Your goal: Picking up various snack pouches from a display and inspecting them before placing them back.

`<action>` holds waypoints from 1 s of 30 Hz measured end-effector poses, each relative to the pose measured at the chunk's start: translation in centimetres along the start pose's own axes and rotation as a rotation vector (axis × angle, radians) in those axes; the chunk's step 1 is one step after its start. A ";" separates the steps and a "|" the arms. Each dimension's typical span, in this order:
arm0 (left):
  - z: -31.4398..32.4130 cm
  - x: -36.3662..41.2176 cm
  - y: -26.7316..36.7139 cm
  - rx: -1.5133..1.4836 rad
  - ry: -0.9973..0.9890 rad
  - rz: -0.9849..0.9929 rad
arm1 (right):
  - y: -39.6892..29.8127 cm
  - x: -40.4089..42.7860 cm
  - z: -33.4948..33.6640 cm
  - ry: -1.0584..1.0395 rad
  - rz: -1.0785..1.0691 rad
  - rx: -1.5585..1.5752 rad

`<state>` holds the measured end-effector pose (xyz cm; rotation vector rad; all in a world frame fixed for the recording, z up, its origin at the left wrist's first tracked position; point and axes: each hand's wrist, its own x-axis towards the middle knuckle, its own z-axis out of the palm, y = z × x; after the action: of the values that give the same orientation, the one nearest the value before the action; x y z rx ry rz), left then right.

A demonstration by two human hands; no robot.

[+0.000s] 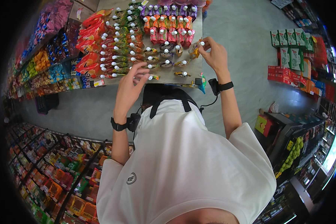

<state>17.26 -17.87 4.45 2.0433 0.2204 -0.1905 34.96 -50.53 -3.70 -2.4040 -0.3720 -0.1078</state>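
Rows of spouted pouches with white caps stand on a grey table (168,81). My right hand (212,53) pinches a yellow-orange spouted pouch (195,50) near its white cap, at the table's right edge. Over the front of the table is my left hand (134,81), its fingers parted and curled beside a pouch with a white cap (155,77); whether it touches any pouch is hard to tell. Orange pouches (172,23), pink pouches (172,36) and purple pouches (165,11) form rows farther back. Red pouches (107,59) and green pouches (119,59) stand to the left.
Red snack bags (88,60) lie at the table's left, beside sloping candy bins (42,60). A rack of packets (58,173) fills the lower left. Stacked green-and-white cartons (292,58) and a display with green fruit shapes (292,155) stand on the right.
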 end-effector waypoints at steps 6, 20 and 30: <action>0.2 -2.6 -1.8 -0.044 0.059 -0.088 | 2.6 1.0 2.7 -0.141 -0.117 -0.114; 2.1 -2.0 -1.8 -0.041 0.026 -0.080 | 5.3 1.6 7.4 -0.161 -0.257 -0.237; 2.9 -0.9 -0.6 -0.042 -0.002 0.002 | 3.2 2.6 12.7 -0.222 -0.433 -0.339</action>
<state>16.18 -20.28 2.82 2.0011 0.2193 -0.1846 38.16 -43.94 -14.91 -2.6336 -1.0494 -0.1038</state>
